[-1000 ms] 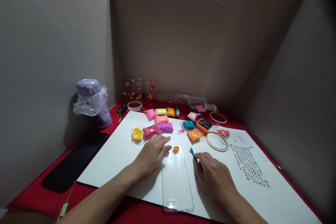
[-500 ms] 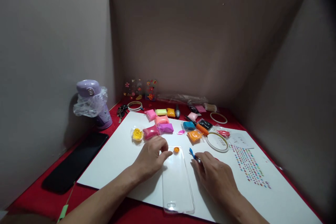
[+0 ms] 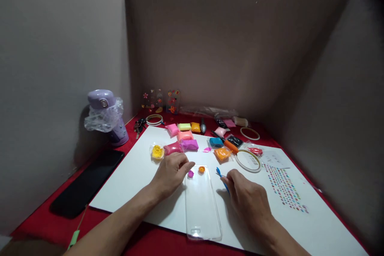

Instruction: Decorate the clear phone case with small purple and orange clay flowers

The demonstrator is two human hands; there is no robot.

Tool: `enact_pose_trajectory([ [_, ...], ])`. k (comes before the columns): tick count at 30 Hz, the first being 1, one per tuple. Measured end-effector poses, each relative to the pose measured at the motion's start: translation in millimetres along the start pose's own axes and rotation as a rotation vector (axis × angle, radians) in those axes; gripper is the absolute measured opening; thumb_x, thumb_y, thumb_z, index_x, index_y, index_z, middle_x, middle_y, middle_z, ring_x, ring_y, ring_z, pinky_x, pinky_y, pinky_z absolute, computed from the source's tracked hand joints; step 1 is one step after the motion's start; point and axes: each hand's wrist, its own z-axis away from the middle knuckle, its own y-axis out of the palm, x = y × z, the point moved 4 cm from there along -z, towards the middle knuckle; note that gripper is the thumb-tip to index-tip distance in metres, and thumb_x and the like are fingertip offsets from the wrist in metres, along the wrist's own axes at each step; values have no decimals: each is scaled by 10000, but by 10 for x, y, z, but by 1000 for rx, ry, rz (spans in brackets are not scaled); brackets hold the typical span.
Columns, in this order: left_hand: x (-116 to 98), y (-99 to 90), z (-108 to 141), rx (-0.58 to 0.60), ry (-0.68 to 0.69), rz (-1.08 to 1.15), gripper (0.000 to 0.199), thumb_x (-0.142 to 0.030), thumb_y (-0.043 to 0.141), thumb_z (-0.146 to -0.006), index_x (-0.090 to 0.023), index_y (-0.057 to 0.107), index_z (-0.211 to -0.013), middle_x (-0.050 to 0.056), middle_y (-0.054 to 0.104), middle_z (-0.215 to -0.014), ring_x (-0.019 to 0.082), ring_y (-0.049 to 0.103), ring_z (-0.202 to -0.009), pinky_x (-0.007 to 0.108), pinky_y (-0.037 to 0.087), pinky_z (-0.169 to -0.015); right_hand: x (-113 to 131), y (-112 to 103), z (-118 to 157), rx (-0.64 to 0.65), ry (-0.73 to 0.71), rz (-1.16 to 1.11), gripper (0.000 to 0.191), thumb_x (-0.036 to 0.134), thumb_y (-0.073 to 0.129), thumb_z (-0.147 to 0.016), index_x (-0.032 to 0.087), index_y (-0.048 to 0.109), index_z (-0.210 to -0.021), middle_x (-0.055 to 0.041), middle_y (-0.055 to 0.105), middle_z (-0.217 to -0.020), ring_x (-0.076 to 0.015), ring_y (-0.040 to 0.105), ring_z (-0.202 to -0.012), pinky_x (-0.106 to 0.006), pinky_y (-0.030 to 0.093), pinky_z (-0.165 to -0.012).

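Note:
A clear phone case (image 3: 204,208) lies on the white board. On its upper end sit a small orange flower (image 3: 202,169) and a small purple-pink flower (image 3: 191,174), which look like clay. My left hand (image 3: 171,172) hovers at the case's upper left edge, just above the purple-pink flower; its fingers are loosely bent, the thumb sticks out, and nothing shows in it. To the right of the case, my right hand (image 3: 247,194) is closed on a slim blue modelling tool (image 3: 219,171), whose blue tip points up and left. Its fingers hide part of the tool.
Packets of coloured clay (image 3: 189,145) lie across the board's far side. A gem sticker sheet (image 3: 286,188) and a white hoop (image 3: 248,161) are at right. At left stand a purple bottle (image 3: 118,134) and a black phone (image 3: 87,184). Walls close in the back and sides.
My left hand has shifted slightly up, and the purple-pink flower on the case now shows below it. My right hand has turned a little, showing more of the blue tool.

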Motion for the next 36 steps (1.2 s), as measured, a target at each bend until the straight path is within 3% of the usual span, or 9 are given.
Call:
enact_pose_trajectory([
  [6, 18, 39, 2, 12, 1, -10, 317, -285, 516, -865, -173, 440, -578, -12, 506, -625, 125, 472, -618, 265, 335, -596, 6, -18, -13, -53, -71, -26, 362, 342, 331, -986, 185, 480, -695, 28, 518, -509, -113, 452, -366, -241, 188, -422],
  [18, 25, 70, 10, 48, -4, -24, 255, -230, 560, -828, -179, 420, -621, -22, 499, -652, 120, 445, -622, 260, 319, -584, -74, -57, -46, -119, -48, -34, 368, 361, 393, -958, 189, 490, -647, 35, 494, -492, -104, 434, -364, -245, 221, -430],
  [31, 75, 83, -9, 53, -47, -22, 293, -291, 445, -897, -191, 382, -628, -9, 502, -667, 135, 449, -622, 280, 325, -596, -94, 21, -10, -50, -44, -65, 317, 314, 394, -958, 187, 538, -706, 17, 573, -576, -112, 500, -413, -249, 213, -450],
  [36, 61, 72, -1, 39, -13, -48, 228, -213, 394, -885, -192, 413, -659, 8, 525, -699, 152, 474, -667, 288, 347, -627, -99, 42, 3, -37, -43, -58, 320, 319, 406, -956, 182, 557, -709, 9, 583, -588, -117, 509, -430, -259, 205, -459],
])
